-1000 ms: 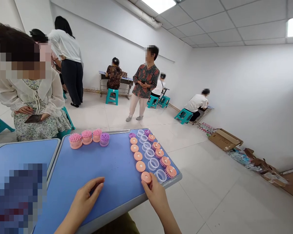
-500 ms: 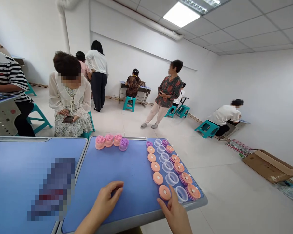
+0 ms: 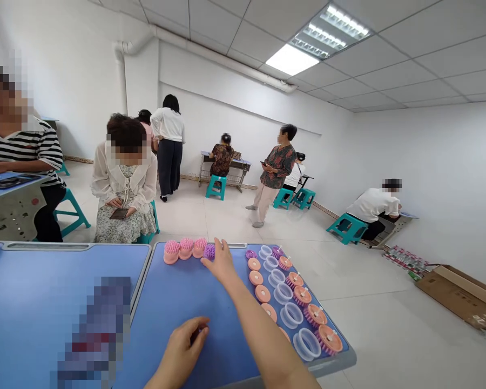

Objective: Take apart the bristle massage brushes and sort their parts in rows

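My right hand (image 3: 222, 263) reaches to the table's far edge beside a purple bristled scalp brush (image 3: 209, 252), its thumb and fingers apart and partly covering the brush. I cannot tell whether it touches. Left of that stand several pink bristled scalp brushes (image 3: 186, 248) on peach bases. My left hand (image 3: 186, 346) rests near the front of the blue table (image 3: 174, 292), fingers loosely curled, thumb apart, holding nothing. On the right are columns of peach round caps (image 3: 262, 293), clear plastic rings (image 3: 291, 315) and peach bristle heads (image 3: 316, 315). My right forearm hides some caps.
A second blue table (image 3: 36, 302) adjoins on the left, with a blurred-out item (image 3: 99, 324) on it. Across from me a seated person (image 3: 125, 178) holds a phone. Other people sit or stand further back. A cardboard box (image 3: 457, 294) lies on the floor at right.
My right hand has moved from the front peach cap forward and left to the purple brush. My left hand stays almost in place. The view has tilted up a little.
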Demonstrator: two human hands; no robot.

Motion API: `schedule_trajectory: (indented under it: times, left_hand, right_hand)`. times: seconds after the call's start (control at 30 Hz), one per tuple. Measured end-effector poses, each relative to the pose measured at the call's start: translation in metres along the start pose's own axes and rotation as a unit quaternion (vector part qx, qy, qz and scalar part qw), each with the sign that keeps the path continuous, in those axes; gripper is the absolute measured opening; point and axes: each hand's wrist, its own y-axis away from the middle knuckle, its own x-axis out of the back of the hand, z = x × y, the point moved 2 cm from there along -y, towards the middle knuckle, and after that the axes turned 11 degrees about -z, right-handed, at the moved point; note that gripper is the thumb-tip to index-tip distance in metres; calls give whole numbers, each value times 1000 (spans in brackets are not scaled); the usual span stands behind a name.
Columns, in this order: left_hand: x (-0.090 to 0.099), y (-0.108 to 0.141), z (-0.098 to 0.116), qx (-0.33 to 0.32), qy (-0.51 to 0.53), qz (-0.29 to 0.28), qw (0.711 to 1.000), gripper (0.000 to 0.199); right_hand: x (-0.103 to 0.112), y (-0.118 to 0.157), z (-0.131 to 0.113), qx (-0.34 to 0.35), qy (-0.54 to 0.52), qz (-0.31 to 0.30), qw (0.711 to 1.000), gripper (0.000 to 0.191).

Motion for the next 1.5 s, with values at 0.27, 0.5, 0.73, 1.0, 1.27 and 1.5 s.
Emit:
schedule_trajectory:
  times: [0.27, 0.5, 0.73, 1.0, 1.27, 1.5]
  left_hand:
    - [1, -1, -2, -7, -1, 26, 1000, 28]
    - [1, -2, -14, -13, 27, 152, 988, 46]
    - [0, 2, -9, -115, -18, 109, 987, 39]
    - [-5, 10, -2, -64, -85, 69, 992, 32]
    - [4, 4, 12, 45, 16, 32, 998, 39]
    - [12, 4, 10, 65, 17, 52, 996, 34]
  right_hand:
    - [-5, -14, 9, -17, -48, -22, 998, 55]
    - [-5, 66, 12, -22, -217, -72, 973, 54]
    - [-18, 132, 7, -71, -616, -215, 755, 49]
    - [-23, 148, 10, -53, -551, -238, 798, 54]
    - [0, 155, 0, 181, -193, -134, 955, 42]
    - [7, 154, -3, 161, -134, -167, 963, 66]
